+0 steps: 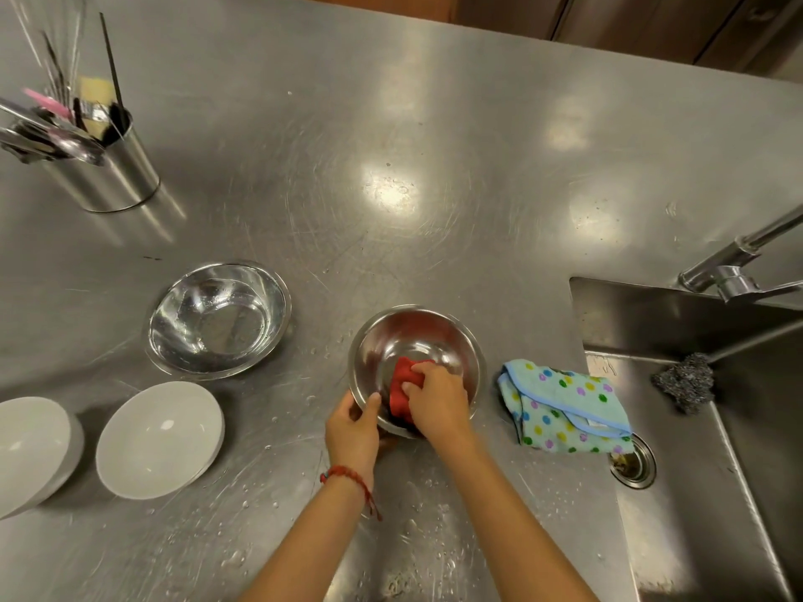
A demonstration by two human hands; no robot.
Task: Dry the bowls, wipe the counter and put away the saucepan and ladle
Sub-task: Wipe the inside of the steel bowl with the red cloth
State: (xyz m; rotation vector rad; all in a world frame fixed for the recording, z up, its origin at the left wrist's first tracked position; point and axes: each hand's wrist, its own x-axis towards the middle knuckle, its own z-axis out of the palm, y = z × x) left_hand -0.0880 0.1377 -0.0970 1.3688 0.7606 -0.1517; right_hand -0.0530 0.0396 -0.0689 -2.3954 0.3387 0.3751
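Two white bowls [158,438] sit at eight o'clock and a wet steel bowl [218,317] at nine, probably waiting their turn. At six o'clock the left hand [353,432] grips the rim of the tilted metal bowl [415,336] to steady it, while the right hand [436,399] presses a bunched red cloth [402,391] inside to dry it. A dotted towel [565,406] lies at four o'clock beside the sink [695,427]; no saucepan or ladle shows.

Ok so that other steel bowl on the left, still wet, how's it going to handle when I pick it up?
The steel bowl probably feels light and rigid, being thin metal. Droplets glisten inside, so it may be slippery to grip. Its rounded sides suggest it could rock or slide on the wet counter if nudged.
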